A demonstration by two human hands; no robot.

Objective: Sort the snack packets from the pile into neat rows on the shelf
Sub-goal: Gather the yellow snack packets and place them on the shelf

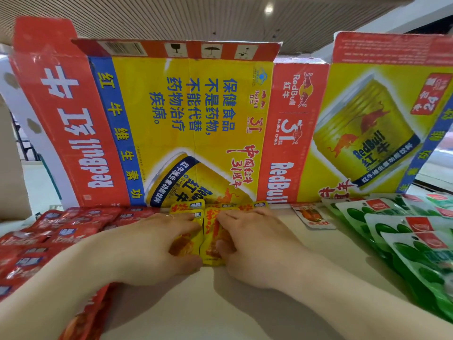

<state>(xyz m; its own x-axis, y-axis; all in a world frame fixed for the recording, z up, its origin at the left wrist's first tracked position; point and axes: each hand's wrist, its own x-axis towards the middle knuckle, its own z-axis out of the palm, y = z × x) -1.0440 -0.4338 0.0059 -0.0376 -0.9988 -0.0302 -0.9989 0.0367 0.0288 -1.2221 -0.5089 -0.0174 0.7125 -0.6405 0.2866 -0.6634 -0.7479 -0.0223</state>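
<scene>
- Head-camera view down onto a pale shelf (196,303), with both of the person's bare hands meeting at the centre of the picture.
- The left hand (157,244) and the right hand (255,244) each lie over one of two yellow packets (210,231) that sit side by side, touching along their long edges.
- On both hands the fingers are nearly straight and press down flat on the packets, with the thumbs against the near ends. It cannot be told whether the thumbs reach underneath.
- More yellow packets stand just beyond the fingertips, toward 12 o'clock, against a wall of flattened red-and-yellow drink cardboard (191,114).
- Red packets (61,229) fill the shelf at 9 o'clock, overlapping in rough rows.
- Green packets (397,231) overlap in a slanting line at 3 o'clock.
- A lone packet (312,217) with a red-orange picture lies between the yellow and the green ones, at about 2 o'clock.
- The step in hand looks like squaring up the yellow pair.
- To do it well, the hands should keep flat pressure, slide both packets toward 12 o'clock until they meet the ones behind, and line up the near ends.
- The film looks slippery, so a light, even push should stop one packet riding over the other.
</scene>
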